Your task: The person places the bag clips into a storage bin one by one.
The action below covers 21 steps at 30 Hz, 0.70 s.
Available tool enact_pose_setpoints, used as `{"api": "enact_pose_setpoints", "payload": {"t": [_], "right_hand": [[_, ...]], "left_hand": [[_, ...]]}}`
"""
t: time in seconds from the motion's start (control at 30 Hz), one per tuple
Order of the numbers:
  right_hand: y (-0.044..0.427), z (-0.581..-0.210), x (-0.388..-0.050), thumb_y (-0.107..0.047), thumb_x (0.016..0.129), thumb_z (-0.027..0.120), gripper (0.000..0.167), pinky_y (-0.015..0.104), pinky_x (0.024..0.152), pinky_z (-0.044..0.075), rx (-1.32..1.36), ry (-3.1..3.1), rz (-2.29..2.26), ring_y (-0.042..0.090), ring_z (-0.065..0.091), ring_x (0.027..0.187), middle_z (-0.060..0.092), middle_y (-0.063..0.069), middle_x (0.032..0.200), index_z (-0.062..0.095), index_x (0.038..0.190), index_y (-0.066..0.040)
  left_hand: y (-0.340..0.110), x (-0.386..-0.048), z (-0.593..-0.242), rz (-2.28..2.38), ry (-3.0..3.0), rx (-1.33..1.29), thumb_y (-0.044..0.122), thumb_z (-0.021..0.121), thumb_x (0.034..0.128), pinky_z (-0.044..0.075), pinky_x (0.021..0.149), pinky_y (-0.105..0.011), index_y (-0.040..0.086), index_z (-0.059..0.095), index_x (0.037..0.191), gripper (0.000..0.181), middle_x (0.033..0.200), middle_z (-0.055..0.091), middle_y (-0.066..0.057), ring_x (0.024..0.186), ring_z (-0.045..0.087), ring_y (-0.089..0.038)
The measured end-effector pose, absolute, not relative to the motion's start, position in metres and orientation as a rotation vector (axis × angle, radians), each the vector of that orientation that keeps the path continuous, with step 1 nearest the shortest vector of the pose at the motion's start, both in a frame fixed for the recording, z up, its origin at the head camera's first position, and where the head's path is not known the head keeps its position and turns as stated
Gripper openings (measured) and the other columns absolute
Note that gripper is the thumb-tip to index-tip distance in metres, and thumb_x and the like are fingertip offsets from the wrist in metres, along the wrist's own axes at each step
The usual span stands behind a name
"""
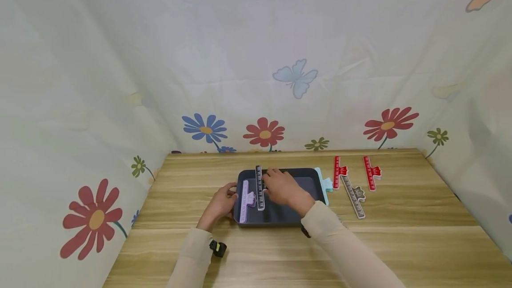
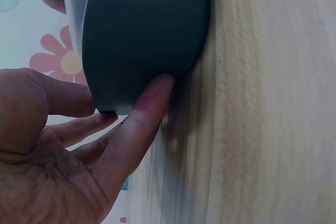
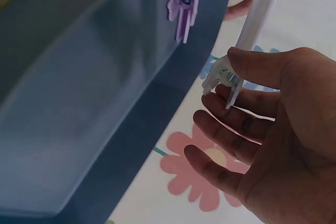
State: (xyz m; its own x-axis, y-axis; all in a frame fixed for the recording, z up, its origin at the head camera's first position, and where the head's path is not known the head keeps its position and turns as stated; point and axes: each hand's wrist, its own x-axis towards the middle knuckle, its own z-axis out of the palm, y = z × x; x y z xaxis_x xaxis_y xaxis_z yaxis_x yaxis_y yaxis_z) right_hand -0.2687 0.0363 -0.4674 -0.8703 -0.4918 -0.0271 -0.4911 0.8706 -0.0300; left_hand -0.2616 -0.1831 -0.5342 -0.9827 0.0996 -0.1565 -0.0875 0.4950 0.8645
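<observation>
My left hand (image 1: 222, 201) holds the left end of a dark rectangular tray (image 1: 280, 222), its fingers on the rim and outer wall (image 2: 142, 40). Over the tray, my right hand (image 1: 284, 188) pinches a black piano-key clip (image 1: 260, 190) between thumb and fingers. Seen from the right wrist, that clip (image 3: 257, 14) shows its pale edge and spring, apart from the tray floor. A purple piano-key clip (image 1: 244, 203) is inside the tray at the left end. Against the tray's right rim is a light blue clip (image 1: 326, 184).
Right of the tray, two red clips (image 1: 337, 172) (image 1: 370, 173) and a grey-brown clip (image 1: 354, 197) lie on the wooden table (image 1: 416, 234). The grey-brown one lies close to the nearer red clip. A flower-printed curtain (image 1: 240, 57) hangs behind the table.
</observation>
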Motion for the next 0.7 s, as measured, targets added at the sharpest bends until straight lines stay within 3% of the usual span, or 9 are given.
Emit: {"api": "enact_pose_setpoints", "payload": {"t": [0.5, 0.7], "right_hand": [[0.028, -0.486, -0.27, -0.034, 0.094, 0.066, 0.041, 0.044, 0.093, 0.056, -0.768, 2.957, -0.053, 0.025, 0.058, 0.111, 0.061, 0.007, 0.122, 0.062, 0.127, -0.01], [0.025, -0.492, -0.272, -0.034, 0.093, 0.066, 0.041, 0.045, 0.096, 0.056, -0.725, 2.937, -0.049, 0.025, 0.058, 0.115, 0.061, 0.008, 0.127, 0.063, 0.127, -0.01]], "left_hand": [[-0.183, -0.257, -0.53, 1.504, 2.546, 0.022, 0.004, 0.05, 0.0952, 0.06, 0.047, -0.039, 0.004, 0.046, 0.143, 0.048, 0.122, 0.059, -0.032, 0.07, 0.067, -0.026], [-0.183, -0.256, -0.526, 1.501, 2.553, 0.047, 0.003, 0.049, 0.0949, 0.059, 0.046, -0.038, 0.002, 0.045, 0.142, 0.047, 0.121, 0.057, -0.034, 0.07, 0.067, -0.027]]}}
